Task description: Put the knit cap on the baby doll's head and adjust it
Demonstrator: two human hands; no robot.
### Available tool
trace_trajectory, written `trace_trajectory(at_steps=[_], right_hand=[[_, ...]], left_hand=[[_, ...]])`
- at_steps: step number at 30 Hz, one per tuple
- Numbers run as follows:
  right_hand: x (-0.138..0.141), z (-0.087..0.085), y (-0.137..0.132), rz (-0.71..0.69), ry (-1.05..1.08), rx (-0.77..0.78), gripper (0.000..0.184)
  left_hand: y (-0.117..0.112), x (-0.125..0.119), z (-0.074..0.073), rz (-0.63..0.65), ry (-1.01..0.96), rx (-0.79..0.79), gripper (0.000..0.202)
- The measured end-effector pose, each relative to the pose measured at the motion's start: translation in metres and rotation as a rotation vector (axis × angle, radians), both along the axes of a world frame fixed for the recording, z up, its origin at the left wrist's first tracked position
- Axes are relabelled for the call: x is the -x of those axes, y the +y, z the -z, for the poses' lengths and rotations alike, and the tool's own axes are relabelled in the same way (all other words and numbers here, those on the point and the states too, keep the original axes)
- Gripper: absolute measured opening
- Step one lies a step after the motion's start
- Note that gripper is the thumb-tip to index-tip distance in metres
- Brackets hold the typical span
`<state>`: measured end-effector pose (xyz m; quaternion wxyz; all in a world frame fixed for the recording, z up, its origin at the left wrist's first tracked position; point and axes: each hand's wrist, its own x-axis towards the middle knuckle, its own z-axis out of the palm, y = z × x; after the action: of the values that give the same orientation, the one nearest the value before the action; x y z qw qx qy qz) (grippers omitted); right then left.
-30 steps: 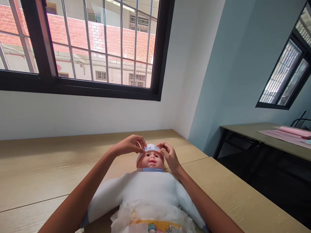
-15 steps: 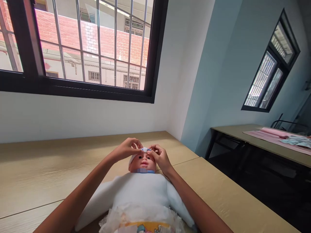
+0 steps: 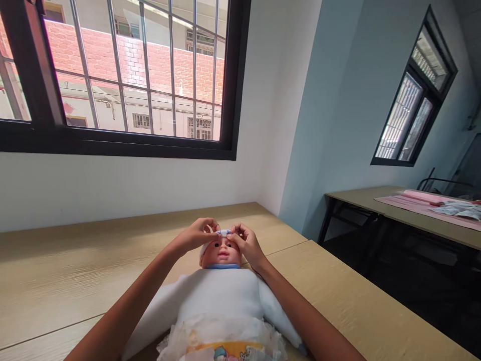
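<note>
Left hand (image 3: 198, 234) and right hand (image 3: 246, 244) pinch the white cap (image 3: 224, 233) of a supine baby doll (image 3: 221, 252), its head pointing straight away.

A doll (image 3: 218, 296) lies on its back on the counter (image 3: 75, 271) at bottom centre of the frame, its head away from the viewer. A diaper (image 3: 221, 341) wraps its lower body, and a cap (image 3: 224, 232) sits on its head. The left hand (image 3: 197, 234) and right hand (image 3: 246, 244) stand on either side of the head, both touching the cap. Behind the counter rises a wall (image 3: 112, 195), with a window (image 3: 112, 148) at upper left. At right, a second counter (image 3: 349, 200) carries a mat (image 3: 408, 201) with cloth (image 3: 458, 210) on it, below another window (image 3: 411, 108) at upper right.
</note>
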<state>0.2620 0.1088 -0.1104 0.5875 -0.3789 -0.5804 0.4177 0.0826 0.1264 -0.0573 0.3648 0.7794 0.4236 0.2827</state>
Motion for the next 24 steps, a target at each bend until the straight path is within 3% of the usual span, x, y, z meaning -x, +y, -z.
trace_trajectory(at_steps=[12, 24], right_hand=[[-0.002, -0.001, -0.001, 0.007, -0.025, 0.008, 0.019], [-0.002, -0.002, 0.0, 0.013, -0.011, 0.01, 0.02]], left_hand=[[-0.002, -0.003, 0.002, 0.09, -0.018, -0.107, 0.03], [-0.006, -0.014, 0.009, 0.054, -0.039, -0.229, 0.022]])
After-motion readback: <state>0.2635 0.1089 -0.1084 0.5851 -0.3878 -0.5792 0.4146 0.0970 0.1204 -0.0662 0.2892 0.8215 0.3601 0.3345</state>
